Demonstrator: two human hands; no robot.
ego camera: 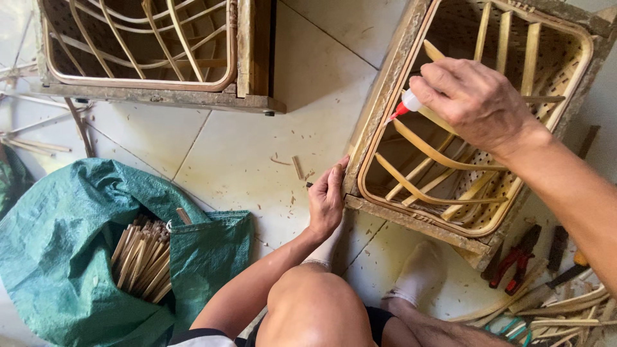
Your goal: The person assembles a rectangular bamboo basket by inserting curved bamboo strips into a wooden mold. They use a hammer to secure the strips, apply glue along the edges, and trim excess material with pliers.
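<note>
My right hand (477, 99) holds a small white glue bottle (407, 103) with a red nozzle, its tip pointing down-left at the bent bamboo rim of a tray frame (366, 168). That frame sits in a worn wooden mould (411, 222) with curved bamboo strips (429, 151) across its inside. My left hand (326, 200) grips the near-left corner of the mould, fingers pressed on its edge. My knee and socked feet show below.
A second mould with a bamboo frame (151, 51) lies at the upper left. A green sack (58, 244) holding several short bamboo sticks (143, 258) is at the lower left. Red-handled pliers (514, 257) and loose bamboo strips (565, 308) lie at the lower right on the tiled floor.
</note>
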